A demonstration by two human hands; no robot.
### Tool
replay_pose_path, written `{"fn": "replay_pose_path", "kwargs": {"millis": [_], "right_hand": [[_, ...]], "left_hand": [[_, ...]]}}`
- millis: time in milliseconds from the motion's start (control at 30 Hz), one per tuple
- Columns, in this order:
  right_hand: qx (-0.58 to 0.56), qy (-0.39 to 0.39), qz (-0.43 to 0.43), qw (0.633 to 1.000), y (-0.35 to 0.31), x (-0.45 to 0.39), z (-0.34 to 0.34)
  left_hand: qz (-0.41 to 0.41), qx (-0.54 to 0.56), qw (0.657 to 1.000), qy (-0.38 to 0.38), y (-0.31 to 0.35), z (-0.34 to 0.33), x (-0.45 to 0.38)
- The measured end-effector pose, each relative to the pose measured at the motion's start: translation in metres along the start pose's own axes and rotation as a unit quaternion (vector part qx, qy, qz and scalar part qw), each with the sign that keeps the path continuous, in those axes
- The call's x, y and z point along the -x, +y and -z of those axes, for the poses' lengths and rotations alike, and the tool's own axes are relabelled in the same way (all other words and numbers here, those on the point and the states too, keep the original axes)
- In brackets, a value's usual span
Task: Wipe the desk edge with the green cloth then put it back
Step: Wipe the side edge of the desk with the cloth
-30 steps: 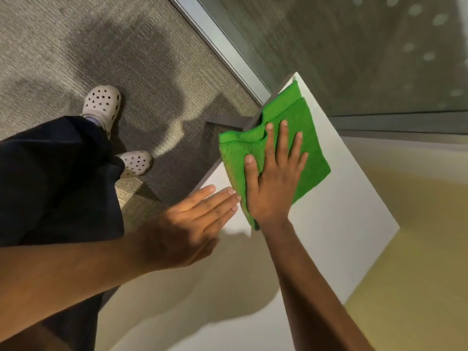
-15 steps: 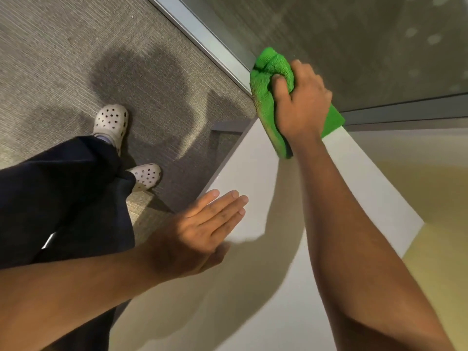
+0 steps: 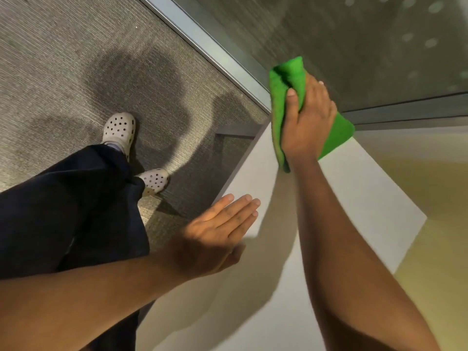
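My right hand (image 3: 307,120) grips the bunched green cloth (image 3: 281,97) at the far corner of the white desk (image 3: 359,198). The cloth wraps over the desk's far left edge, and one flap of it sticks out to the right of my wrist. My left hand (image 3: 217,231) lies flat and open on the near left edge of the desk, fingers together and pointing toward the cloth. The corner of the desk is hidden under the cloth and hand.
Grey carpet (image 3: 76,72) lies to the left of the desk, with my dark trouser leg (image 3: 63,211) and two pale perforated clogs (image 3: 119,130). A metal-framed glass wall (image 3: 354,34) runs behind the desk. A yellowish surface (image 3: 430,249) borders the desk on the right.
One second ago my right hand pressed the cloth flat on the desk top. It has since bunched the cloth and slid it out to the far corner edge. The left hand stayed put.
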State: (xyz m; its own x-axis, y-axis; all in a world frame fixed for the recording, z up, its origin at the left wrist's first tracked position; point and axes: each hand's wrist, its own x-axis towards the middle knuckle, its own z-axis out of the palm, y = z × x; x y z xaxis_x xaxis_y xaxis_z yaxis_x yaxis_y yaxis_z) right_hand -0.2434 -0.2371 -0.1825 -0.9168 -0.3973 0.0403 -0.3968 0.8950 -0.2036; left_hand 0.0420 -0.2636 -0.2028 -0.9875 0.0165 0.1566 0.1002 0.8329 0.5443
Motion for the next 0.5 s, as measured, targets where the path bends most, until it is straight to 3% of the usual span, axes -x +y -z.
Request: {"fn": "replay_pose_path", "kwargs": {"millis": [133, 367, 500], "right_hand": [[0.003, -0.044, 0.038, 0.998, -0.014, 0.036, -0.004], [-0.012, -0.108, 0.041, 0.993, -0.012, 0.123, 0.004], [0.007, -0.146, 0.045, 0.988, -0.016, 0.17, 0.007]], "left_hand": [[-0.054, -0.103, 0.993, -0.012, -0.008, -0.004, -0.002], [-0.125, 0.081, 0.988, -0.048, -0.05, 0.053, 0.033], [-0.028, 0.108, 0.994, -0.009, -0.08, 0.094, -0.002]]}}
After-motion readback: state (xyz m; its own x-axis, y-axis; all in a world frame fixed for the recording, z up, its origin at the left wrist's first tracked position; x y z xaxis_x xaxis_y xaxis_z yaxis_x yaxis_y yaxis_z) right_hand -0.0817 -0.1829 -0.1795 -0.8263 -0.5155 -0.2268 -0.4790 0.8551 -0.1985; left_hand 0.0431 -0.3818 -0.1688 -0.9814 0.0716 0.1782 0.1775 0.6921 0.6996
